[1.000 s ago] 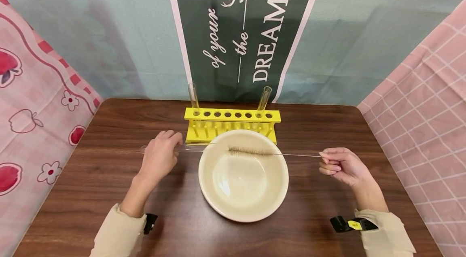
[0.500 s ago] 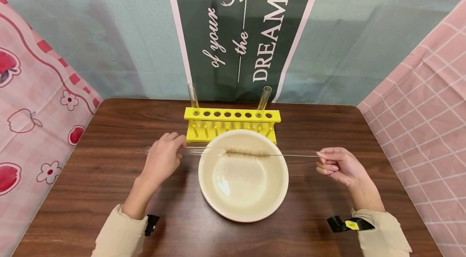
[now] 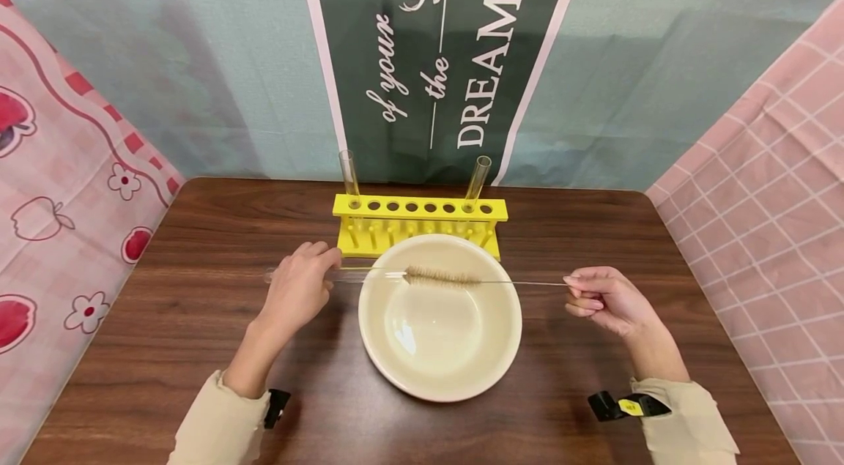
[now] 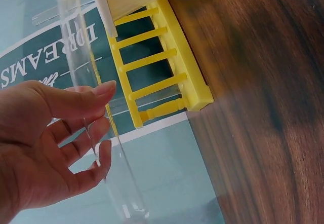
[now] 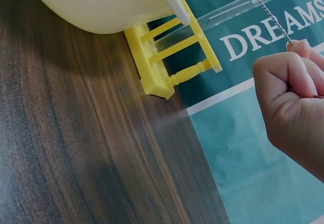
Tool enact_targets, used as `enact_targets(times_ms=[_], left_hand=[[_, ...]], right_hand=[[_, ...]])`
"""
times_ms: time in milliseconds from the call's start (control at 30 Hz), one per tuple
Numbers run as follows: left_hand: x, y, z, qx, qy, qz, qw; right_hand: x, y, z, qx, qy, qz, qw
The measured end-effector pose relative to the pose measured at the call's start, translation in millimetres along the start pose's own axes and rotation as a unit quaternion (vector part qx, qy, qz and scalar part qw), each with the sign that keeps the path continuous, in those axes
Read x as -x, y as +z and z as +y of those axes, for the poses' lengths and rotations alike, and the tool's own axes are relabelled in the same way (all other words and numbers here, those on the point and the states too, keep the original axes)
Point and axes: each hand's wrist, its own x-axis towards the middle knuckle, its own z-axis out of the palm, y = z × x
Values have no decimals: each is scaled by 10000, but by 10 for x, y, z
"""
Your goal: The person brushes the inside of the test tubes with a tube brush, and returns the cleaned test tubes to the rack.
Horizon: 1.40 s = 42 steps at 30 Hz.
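Thumb and fingers of the left hand (image 3: pixel 300 285) close lightly round a glass tube (image 3: pixel 356 275), at ten o'clock from the bowl (image 3: pixel 455 386). At three o'clock the right hand (image 3: pixel 609 300) pinches the wire handle (image 3: pixel 530 283) of a bristle brush (image 3: pixel 443 277), its other fingers curled in. Tube and brush lie almost in one line, presumably so that mouth and bristles meet; whether the tip is inside, I cannot tell. Both meet above the bowl's twelve-o'clock half, perhaps so that it catches drips. The handle, held far from the bristles, likely leaves length to slide.

At twelve o'clock, just behind the bowl, a yellow rack (image 3: pixel 420 215) keeps two more tubes (image 3: pixel 479 176) upright. All stands on a dark wooden table (image 3: pixel 560 370). Beyond hang a grey-blue cloth (image 3: pixel 250 84) and a lettered green banner (image 3: pixel 405 150), with pink cloths at ten (image 3: pixel 39 179) and two (image 3: pixel 771 231).
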Motion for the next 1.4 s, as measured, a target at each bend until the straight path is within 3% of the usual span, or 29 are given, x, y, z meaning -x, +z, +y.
enact_targets(times_ms=[200,433,733,933,1200,1400], left_hand=[[13,15,-5,163,203,-87,9996],[47,1,-41,644,58,-118,9978],[30,-22,-37,899,-47,-207,9957],[2,-37,10,868,12,-401,9954],[-31,-45,47,815,63,-478,9955],[-64,-49,78,831,31,-539,9951]], right_hand=[[-27,9,21,493,38,133,9987],[17,-58,19,900,72,184,9957],[-11,-27,34,1451,84,60,9894],[-37,-14,60,1906,172,214,9813],[-87,60,48,2873,90,424,9569],[-136,131,51,3304,73,653,9415]])
